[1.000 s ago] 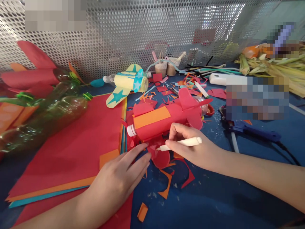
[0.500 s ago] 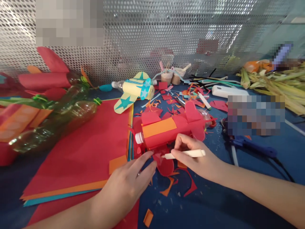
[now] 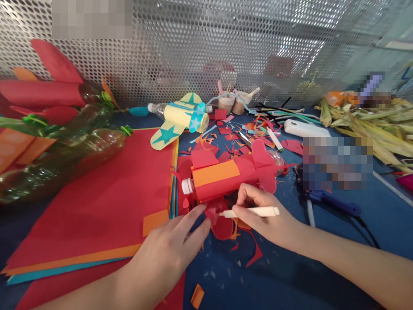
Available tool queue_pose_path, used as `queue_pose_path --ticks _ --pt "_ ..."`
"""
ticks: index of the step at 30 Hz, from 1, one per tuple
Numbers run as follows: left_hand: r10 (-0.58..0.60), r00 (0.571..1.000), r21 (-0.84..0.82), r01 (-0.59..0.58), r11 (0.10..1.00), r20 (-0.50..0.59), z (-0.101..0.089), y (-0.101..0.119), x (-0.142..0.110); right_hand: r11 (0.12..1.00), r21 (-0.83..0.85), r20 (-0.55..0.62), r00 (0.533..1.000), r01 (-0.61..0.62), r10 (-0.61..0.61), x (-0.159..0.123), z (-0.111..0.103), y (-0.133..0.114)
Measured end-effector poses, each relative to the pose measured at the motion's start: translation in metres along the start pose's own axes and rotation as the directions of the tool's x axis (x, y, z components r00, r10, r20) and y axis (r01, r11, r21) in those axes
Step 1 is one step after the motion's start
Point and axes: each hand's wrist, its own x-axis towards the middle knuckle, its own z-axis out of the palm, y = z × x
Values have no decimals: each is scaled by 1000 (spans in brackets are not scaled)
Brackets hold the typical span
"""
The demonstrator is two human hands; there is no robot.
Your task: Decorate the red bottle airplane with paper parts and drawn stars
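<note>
On blue table (image 3: 274,275): right fingers (image 3: 252,193) gripping one white marker (image 3: 266,211); left fingers (image 3: 194,215) spread, touching one red wing (image 3: 223,229).

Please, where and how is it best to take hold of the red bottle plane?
I would probably grip the red bottle plane around its paper-wrapped body, between the wings and the tail fins, coming from above. That stretch is rounded, while the flat wings and fins stick out and look easy to bend.
</note>
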Motion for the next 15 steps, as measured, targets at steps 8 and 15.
queue_pose_path --ticks 8,15 --pt "31 999 51 -32 998 11 -1 1 3 1000 -6 -24 1000 -6 6 1 0 -1" --pt "13 1000 22 -13 1000 12 -4 1 3 1000 4 -23 1000 3 -3 0 1 1"
